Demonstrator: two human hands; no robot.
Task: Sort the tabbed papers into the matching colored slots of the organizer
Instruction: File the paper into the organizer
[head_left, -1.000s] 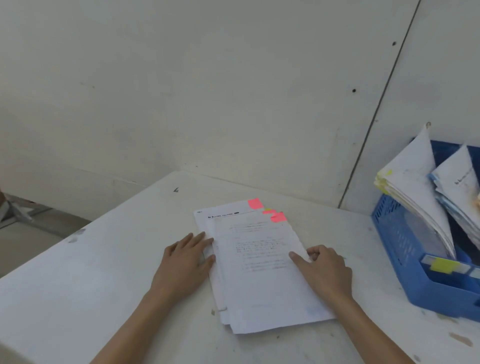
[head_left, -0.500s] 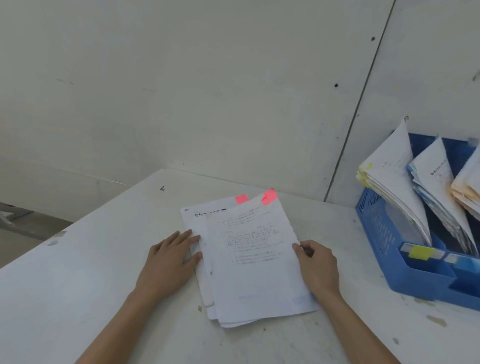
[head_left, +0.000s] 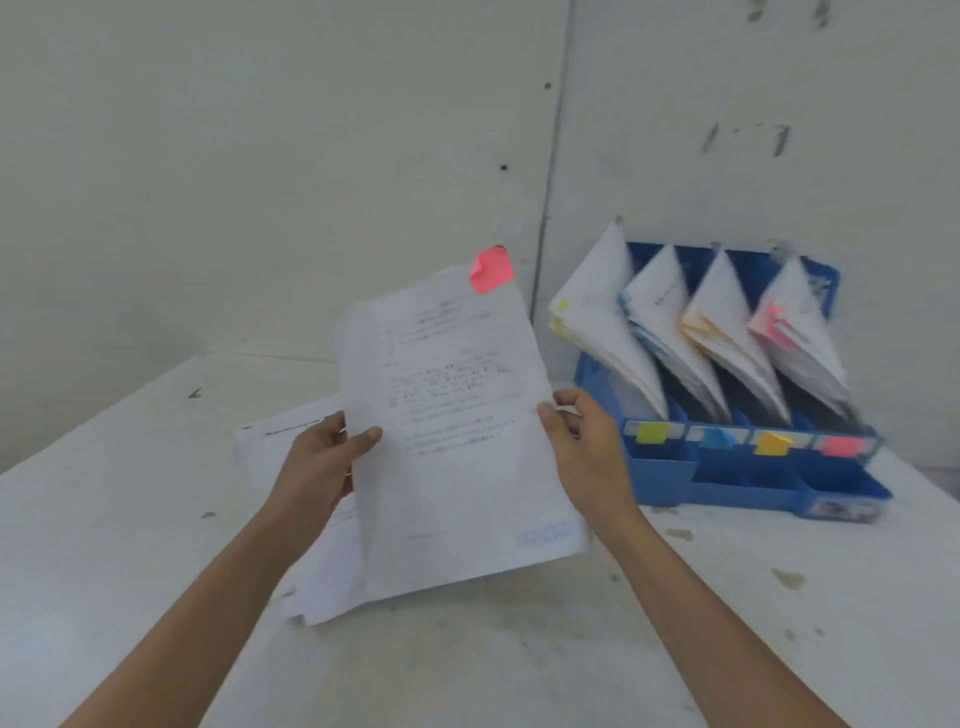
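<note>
A white printed paper (head_left: 457, 431) with a pink tab (head_left: 492, 269) at its top right corner is lifted off the table. My left hand (head_left: 324, 457) pinches its left edge and my right hand (head_left: 587, 447) grips its right edge. Beneath it a few more papers (head_left: 291, 431) lie on the table. To the right stands the blue organizer (head_left: 748, 478) with slots labelled yellow (head_left: 652, 432), blue (head_left: 718, 439), orange (head_left: 773, 443) and pink (head_left: 840, 445). Each slot holds leaning papers; those in the pink slot (head_left: 795, 332) show pink tabs.
The white table (head_left: 130, 519) meets a pale wall behind the organizer, and its left edge runs diagonally at the far left. Small stains mark the table near the organizer's front.
The pink-tabbed paper was lying on the stack under both hands; now both hands hold it up off the table. The view has swung right, bringing the whole organizer into sight.
</note>
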